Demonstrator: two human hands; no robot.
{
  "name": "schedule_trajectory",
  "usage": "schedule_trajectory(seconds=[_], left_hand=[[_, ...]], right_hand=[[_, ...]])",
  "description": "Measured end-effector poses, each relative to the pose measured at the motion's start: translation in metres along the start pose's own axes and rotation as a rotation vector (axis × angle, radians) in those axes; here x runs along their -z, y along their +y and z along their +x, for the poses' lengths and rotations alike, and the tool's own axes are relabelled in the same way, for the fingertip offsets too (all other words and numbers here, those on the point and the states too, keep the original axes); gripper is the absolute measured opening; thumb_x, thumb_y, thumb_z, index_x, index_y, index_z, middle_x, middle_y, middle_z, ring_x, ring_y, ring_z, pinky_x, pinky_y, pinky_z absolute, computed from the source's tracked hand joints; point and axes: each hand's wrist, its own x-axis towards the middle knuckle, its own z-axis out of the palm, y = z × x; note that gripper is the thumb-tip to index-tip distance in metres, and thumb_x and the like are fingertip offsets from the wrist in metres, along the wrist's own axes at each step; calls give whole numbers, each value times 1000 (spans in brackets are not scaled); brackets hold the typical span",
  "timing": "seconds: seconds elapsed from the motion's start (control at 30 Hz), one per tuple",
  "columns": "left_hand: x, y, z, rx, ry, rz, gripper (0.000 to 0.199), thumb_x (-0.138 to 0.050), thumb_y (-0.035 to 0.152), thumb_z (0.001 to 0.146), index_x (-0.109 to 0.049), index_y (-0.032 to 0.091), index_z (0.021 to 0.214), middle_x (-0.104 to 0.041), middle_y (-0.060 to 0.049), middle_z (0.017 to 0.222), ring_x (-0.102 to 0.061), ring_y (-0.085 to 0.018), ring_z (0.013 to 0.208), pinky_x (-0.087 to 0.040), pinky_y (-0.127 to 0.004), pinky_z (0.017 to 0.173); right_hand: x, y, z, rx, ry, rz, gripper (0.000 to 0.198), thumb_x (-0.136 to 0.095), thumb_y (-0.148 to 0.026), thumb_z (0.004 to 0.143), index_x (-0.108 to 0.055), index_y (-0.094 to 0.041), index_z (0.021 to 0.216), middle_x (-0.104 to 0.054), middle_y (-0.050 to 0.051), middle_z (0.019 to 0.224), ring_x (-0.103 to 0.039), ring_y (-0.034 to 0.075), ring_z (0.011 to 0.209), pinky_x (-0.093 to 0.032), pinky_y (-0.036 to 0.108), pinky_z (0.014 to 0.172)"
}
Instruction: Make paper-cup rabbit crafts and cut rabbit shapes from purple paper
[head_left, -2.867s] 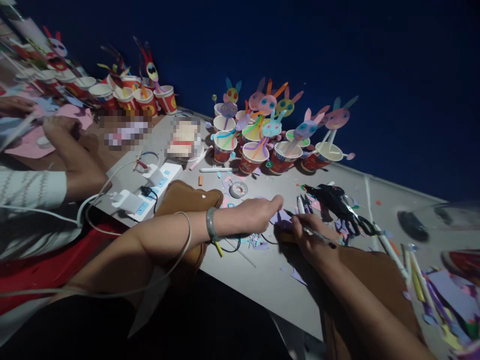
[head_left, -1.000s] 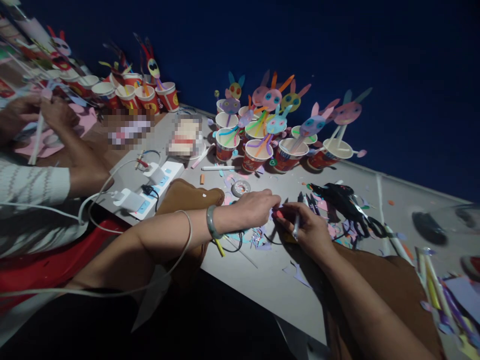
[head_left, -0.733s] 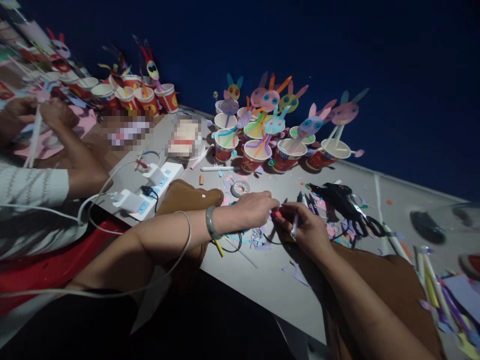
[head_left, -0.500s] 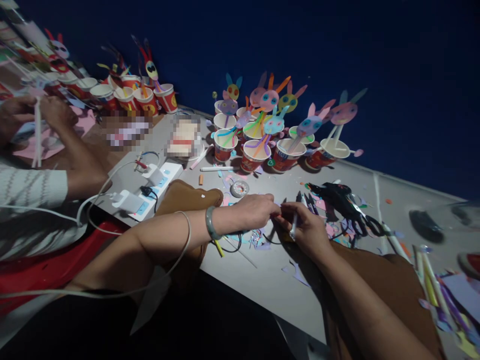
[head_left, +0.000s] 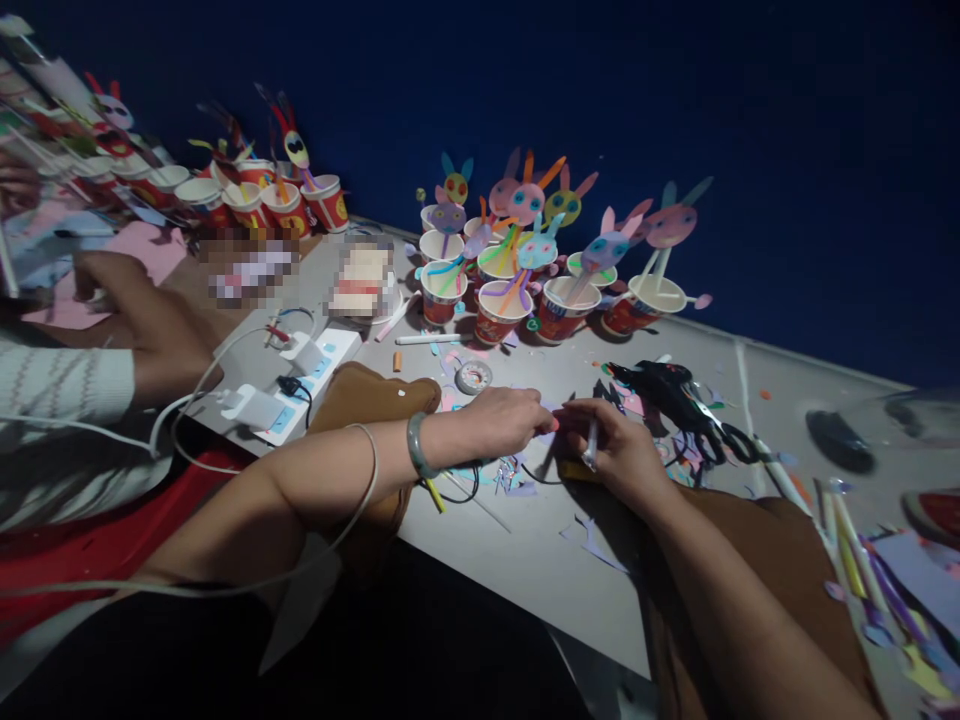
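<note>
Pen (head_left: 592, 446) and pink piece (head_left: 553, 424) are held above the table (head_left: 480, 535), one in each hand. The pink piece is pinched by the closed fingertips of the left hand (head_left: 510, 420); what it is made of cannot be told at this size. The pen is gripped between the thumb and fingers of the right hand (head_left: 619, 455) and is tilted slightly from upright. The fingertips of both hands are brought close together, with the pink piece between them.

A bracelet (head_left: 419, 445) is worn on the left wrist, and the forearm behind it is crossed by a pale cord (head_left: 373, 470). Paper scraps (head_left: 514, 478) are strewn around and beneath the hands. Just beyond the left hand, a roll of tape (head_left: 473, 377) is laid flat. Scissors (head_left: 724, 440) are seen to the right of the right hand, partly overlapped by a black tool (head_left: 649, 385).

Farther back, red paper cups (head_left: 502, 325) are grouped, with colourful rabbit faces (head_left: 537, 250) propped in them on strips. To the left, plugs are fitted into a white power strip (head_left: 322, 375), and beyond it a co-worker's patterned sleeve (head_left: 67, 380) can be seen.
</note>
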Motion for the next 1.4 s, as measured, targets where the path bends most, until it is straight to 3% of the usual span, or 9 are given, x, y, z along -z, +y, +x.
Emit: schedule_trajectory(seconds=[0.23, 0.43, 0.8, 1.03, 1.2, 1.4], left_hand=[[6, 4, -3, 15, -19, 9, 33, -43, 19, 88, -67, 29, 109, -63, -5, 104, -60, -19, 87, -41, -31, 67], [8, 7, -5, 2, -28, 92, 32, -41, 22, 91, -66, 28, 110, -63, -6, 100, -60, -19, 84, -38, -30, 62], [-4, 16, -11, -99, -30, 349, 44, -38, 27, 92, -47, 15, 134, -69, -9, 94, -66, -24, 80, -44, -33, 59], [-6, 18, -10, -96, -13, 383, 37, -42, 26, 93, -51, 16, 127, -70, -7, 85, -68, -22, 76, -44, -31, 57], [-6, 22, -12, -99, -33, 419, 38, -43, 22, 93, -48, 13, 129, -69, -8, 81, -68, -21, 72, -45, -29, 55], [-10, 31, -11, -54, -53, 442, 42, -42, 14, 91, -44, 9, 133, -68, -9, 80, -69, -22, 72, -49, -31, 56]], right_hand=[[3, 9, -1, -69, 20, 146, 28, -69, -31, 75, -61, -23, 101, -77, 8, 94, -74, 25, 91, -61, 41, 80], [6, 8, -2, -82, 62, 95, 28, -69, -29, 75, -61, -23, 101, -76, 9, 96, -74, 25, 87, -61, 41, 80], [6, 3, -10, -30, 30, 42, 25, -59, -24, 81, -59, -24, 106, -75, 10, 99, -73, 24, 90, -60, 39, 78], [12, 3, -11, -56, 51, 32, 25, -55, -24, 86, -58, -23, 111, -76, 9, 98, -73, 22, 88, -57, 37, 78], [15, -2, -9, -91, 128, 138, 24, -47, -35, 95, -56, -21, 111, -76, 9, 96, -72, 20, 82, -56, 35, 76], [14, -7, -9, -154, 223, 312, 42, -43, -53, 96, -55, -21, 120, -74, 8, 91, -71, 19, 73, -56, 36, 74]])
